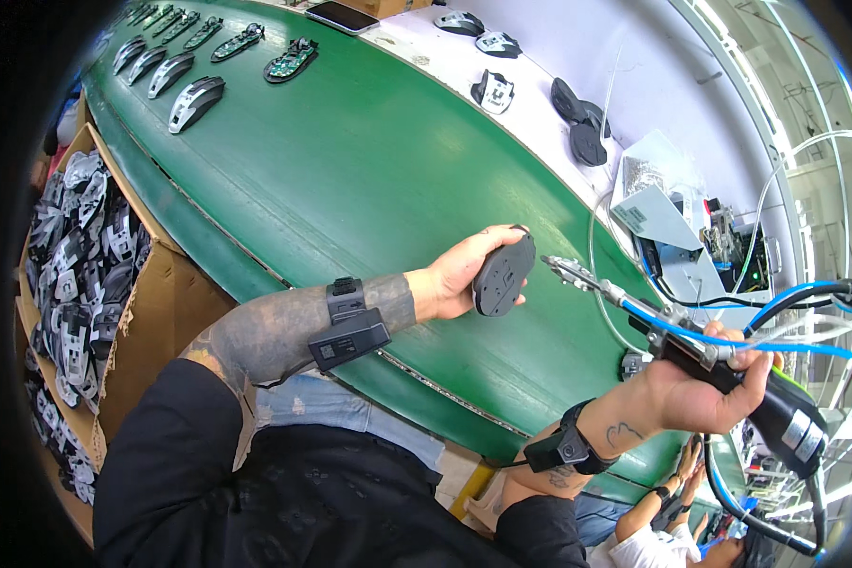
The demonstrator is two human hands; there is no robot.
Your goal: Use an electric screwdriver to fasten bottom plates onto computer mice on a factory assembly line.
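My left hand (pixel 452 276) grips a black computer mouse base (pixel 502 275), held tilted above the green belt with its flat underside turned toward the right. Small holes and recesses show on that underside. Wrapped around the handle of a black electric screwdriver (pixel 793 421) is my right hand (pixel 705 393). The tool's metal nozzle points left at the mouse base, with a short gap between them. Blue and clear air hoses run from the screwdriver off to the right. My left fingers are partly hidden behind the mouse base.
Grey mouse shells (pixel 196 102) and green circuit-board assemblies (pixel 292 60) line the belt (pixel 350 170) at far left. Black mouse parts (pixel 587 144) lie on the white ledge beside a screw feeder (pixel 655 194). A cardboard box (pixel 166 312) of shells stands left; a co-worker (pixel 658 544) sits lower right.
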